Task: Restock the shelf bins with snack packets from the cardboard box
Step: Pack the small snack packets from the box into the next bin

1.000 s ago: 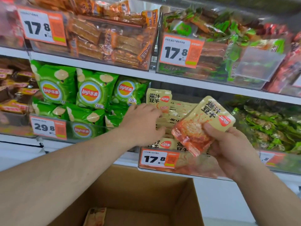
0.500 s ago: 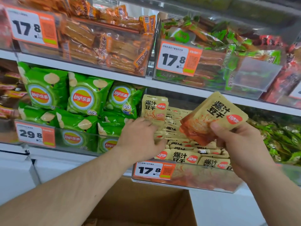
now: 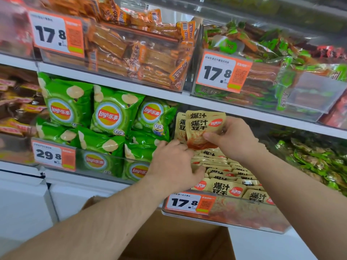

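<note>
R hand [image 3: 230, 139] pinches a tan snack packet [image 3: 203, 128] by its lower right edge, thumb in front, holding it upright at the back of the clear shelf bin [image 3: 244, 216]. L hand [image 3: 173, 164], fingers curled, presses on the packet rows [image 3: 225, 177] in the bin's left side w/ fingertips by the held packet's bottom corner; can't tell if it grips any. Cardboard box [image 3: 178, 239] below, green chip bags [image 3: 109, 117] in next bin to the left

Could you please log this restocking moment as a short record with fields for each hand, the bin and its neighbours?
right hand: pinches a tan snack packet, upright at the bin's back
left hand: rests on the packets in the bin, fingers curled among them
bin: clear, tagged 17.8, rows of tan packets
left neighbour: green chip bags, tagged 29.8
cardboard box: below the shelf
</note>
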`<move>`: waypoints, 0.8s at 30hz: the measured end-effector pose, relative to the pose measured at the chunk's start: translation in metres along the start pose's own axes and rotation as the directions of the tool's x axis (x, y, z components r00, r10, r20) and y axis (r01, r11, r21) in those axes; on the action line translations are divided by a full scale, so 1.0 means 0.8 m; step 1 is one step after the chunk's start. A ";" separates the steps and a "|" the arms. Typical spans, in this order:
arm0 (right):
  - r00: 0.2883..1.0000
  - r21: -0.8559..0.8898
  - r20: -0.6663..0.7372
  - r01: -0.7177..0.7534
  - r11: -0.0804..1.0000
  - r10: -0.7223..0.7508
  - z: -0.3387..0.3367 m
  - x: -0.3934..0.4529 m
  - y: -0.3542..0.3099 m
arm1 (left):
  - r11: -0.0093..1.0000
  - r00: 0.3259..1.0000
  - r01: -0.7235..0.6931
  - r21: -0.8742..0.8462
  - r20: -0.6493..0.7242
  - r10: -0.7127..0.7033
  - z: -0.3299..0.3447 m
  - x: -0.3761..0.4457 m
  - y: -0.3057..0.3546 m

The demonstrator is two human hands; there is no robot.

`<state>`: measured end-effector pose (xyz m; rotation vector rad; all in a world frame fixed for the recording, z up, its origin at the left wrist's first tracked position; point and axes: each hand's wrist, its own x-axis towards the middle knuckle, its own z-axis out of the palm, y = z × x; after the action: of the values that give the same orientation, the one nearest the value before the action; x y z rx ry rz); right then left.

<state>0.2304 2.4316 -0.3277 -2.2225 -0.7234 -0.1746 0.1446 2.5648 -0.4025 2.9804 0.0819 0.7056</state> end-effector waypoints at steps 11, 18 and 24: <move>0.989 0.133 0.148 -0.004 0.991 -0.016 0.019 0.023 0.005 | 1.000 1.000 0.007 0.028 -0.001 -0.007 -0.001 0.000 0.002; 0.990 0.052 0.144 -0.006 0.999 -0.002 0.034 0.039 0.000 | 1.000 1.000 0.014 0.020 -0.004 -0.013 0.001 0.002 0.002; 0.987 0.164 0.148 -0.083 0.983 0.059 0.042 0.039 0.001 | 1.000 1.000 0.012 0.002 -0.001 -0.012 0.000 0.001 0.001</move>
<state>0.2532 2.4688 -0.3407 -2.1085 -0.7066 0.0806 0.1454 2.5637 -0.4017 2.9790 0.1006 0.7061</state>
